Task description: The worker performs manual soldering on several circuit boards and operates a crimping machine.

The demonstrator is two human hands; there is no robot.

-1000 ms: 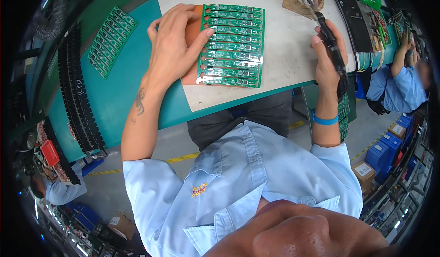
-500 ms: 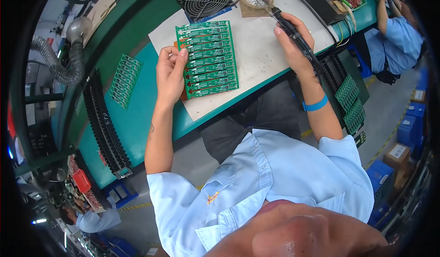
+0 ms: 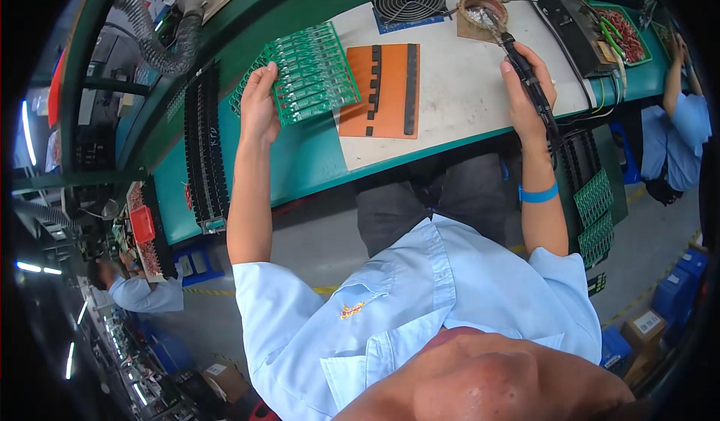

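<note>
Pinching the green rectangular circuit-board panel (image 3: 319,76) by its edge, presumably sparing its components, the left hand (image 3: 260,113) holds it over the flat white sheet's (image 3: 450,83) left edge; the right hand (image 3: 526,113) grips the black-handled soldering iron (image 3: 527,73), tip at the round brown-rimmed pot (image 3: 463,8).

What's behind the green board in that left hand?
Part of another board peeks out at its left, on the teal table. The rest is hidden by the held board and left hand.
</note>
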